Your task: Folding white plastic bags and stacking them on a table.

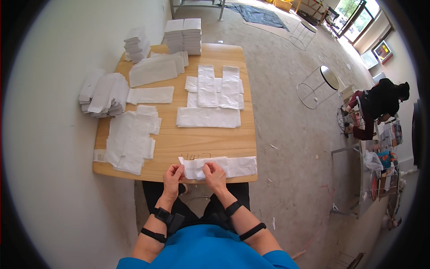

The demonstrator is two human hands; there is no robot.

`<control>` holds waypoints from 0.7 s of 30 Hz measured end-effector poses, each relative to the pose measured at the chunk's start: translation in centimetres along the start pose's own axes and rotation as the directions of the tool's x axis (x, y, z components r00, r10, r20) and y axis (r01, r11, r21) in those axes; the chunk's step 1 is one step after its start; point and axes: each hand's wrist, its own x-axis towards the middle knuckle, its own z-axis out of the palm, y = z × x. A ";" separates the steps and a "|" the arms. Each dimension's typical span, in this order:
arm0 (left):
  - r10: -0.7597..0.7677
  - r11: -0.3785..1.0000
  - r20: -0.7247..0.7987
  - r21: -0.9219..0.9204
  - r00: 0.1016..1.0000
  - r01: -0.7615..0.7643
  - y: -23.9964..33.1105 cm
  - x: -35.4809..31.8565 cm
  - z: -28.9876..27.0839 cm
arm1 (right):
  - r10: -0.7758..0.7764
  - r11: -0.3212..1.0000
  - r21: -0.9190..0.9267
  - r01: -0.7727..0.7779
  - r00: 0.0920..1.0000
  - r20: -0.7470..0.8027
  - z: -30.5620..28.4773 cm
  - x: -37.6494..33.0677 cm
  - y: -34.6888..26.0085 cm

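At the table's near edge lies a long strip of flat, folded white paper point(242, 167), perhaps of several layers. My left hand point(173, 178) pinches its left end, where a corner stands up. Closed fingers of my right hand point(215, 176) grip the same paper near its middle. Beyond them, a single long white piece point(208, 117) lies crosswise. Two upright white pieces point(207, 86) rest across more crosswise ones just behind it. To the left spreads a loose pile of overlapping white pieces point(127, 141).
The wooden table point(210, 145) also carries a fanned heap point(107, 94), flat pieces point(154, 71) and neat tall stacks point(183, 38) along its left and far sides. A wall point(58, 125) borders the left. Round stools point(329, 77) and a seated person point(380, 103) are at the right.
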 end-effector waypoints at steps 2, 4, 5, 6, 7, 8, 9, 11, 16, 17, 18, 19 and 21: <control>-0.003 0.998 0.064 -0.065 0.998 0.008 0.8 -0.4 0.3 | 0.033 0.999 0.012 -0.035 0.993 0.111 -0.8 0.1 -0.6; 0.018 1.000 0.095 -0.005 0.995 -0.018 1.8 -0.8 1.2 | -0.005 1.000 0.022 0.003 0.996 0.088 -1.4 -0.4 -1.9; 0.034 0.998 0.131 0.056 0.991 -0.042 2.1 -0.8 1.7 | -0.040 0.999 0.033 0.038 0.997 0.061 -1.5 -0.7 -2.5; 0.034 0.998 0.130 0.054 0.991 -0.042 2.2 -0.8 2.2 | -0.040 0.999 0.030 0.038 0.997 0.062 -1.7 -1.0 -3.1; 0.041 0.991 0.198 0.119 0.979 -0.066 2.2 -0.8 2.7 | -0.018 0.994 0.110 0.008 0.995 0.096 -1.9 -1.1 -3.6; 0.043 0.979 0.265 0.183 0.963 -0.094 2.2 -1.0 3.2 | 0.001 0.982 0.189 -0.026 0.991 0.132 -2.0 -1.2 -3.9; 0.045 0.979 0.266 0.182 0.963 -0.096 2.2 -1.1 3.7 | -0.001 0.982 0.188 -0.024 0.991 0.131 -2.2 -1.2 -3.8; 0.103 0.958 0.280 0.229 0.954 -0.171 2.1 -1.5 4.4 | 0.058 0.998 0.009 -0.059 0.992 0.110 -2.9 -1.1 -3.3; 0.211 0.865 0.058 0.455 0.976 -0.214 -0.2 -0.7 3.0 | 0.065 0.996 0.070 -0.063 0.997 -0.032 -4.0 0.1 -0.3; 0.224 0.842 0.048 0.494 0.973 -0.218 -0.6 -0.6 2.6 | 0.066 0.994 0.089 -0.060 0.996 -0.066 -4.1 0.2 0.2; 0.234 0.818 0.039 0.533 0.971 -0.218 -0.9 -0.6 2.5 | 0.086 0.988 0.136 -0.079 0.995 -0.052 -4.0 0.2 -0.1; 0.232 0.818 0.039 0.534 0.972 -0.216 -1.2 -0.6 2.4 | 0.089 0.987 0.136 -0.081 0.995 -0.052 -3.9 0.1 -0.3; 0.189 0.903 0.031 0.387 0.982 -0.186 -1.8 -0.4 2.3 | -0.118 0.982 -0.148 0.118 0.993 0.006 -3.2 -0.3 -0.9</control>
